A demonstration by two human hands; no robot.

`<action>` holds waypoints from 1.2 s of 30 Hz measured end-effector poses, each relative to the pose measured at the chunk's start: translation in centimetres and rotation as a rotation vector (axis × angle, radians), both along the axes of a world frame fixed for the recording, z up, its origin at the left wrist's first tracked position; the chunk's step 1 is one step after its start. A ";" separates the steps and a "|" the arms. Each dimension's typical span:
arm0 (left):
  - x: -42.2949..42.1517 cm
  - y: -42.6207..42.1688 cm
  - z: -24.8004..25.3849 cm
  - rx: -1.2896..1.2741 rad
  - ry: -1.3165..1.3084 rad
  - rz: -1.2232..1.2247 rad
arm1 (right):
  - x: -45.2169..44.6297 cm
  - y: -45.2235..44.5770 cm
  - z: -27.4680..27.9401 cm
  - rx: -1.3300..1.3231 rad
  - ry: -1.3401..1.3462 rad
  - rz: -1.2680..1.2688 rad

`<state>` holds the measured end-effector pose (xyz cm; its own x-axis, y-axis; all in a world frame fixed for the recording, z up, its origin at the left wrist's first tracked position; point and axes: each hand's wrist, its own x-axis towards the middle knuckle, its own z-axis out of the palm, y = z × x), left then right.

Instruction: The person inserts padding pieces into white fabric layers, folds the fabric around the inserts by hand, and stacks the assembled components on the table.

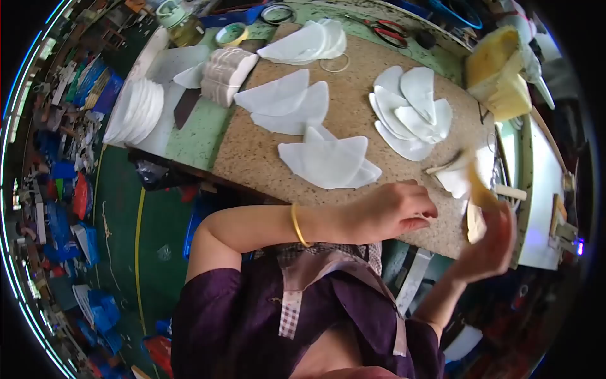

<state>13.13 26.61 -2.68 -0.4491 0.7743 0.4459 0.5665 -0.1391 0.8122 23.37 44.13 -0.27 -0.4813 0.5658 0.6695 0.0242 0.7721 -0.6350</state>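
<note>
My left hand [404,210], with a gold bracelet on the wrist, hovers over the front edge of the speckled board [252,161]. Its fingers are curled in; whatever they may hold is hidden. At the board's right corner, my right hand [489,243] is blurred by motion and closed around a yellowish strip-like piece [481,186], too smeared to identify. Beneath it lie a white cut piece [453,180] and a tan piece [475,224]. Closest to my left hand is a fan of overlapping white half-round pieces [325,161]. Another fan of white pieces [410,114] lies farther back.
More white pieces [287,98] and a back stack [306,43] lie on the board. A tied cream bundle [227,74], stacked white pieces [137,110] and a tape roll [232,34] are leftward. Red-handled scissors [390,33] lie behind; a yellow container [499,72] stands right.
</note>
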 end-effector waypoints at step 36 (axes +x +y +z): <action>-0.3 -15.8 -1.9 0.135 -0.923 0.191 | -6.0 -7.3 -4.6 -1.397 -0.338 0.842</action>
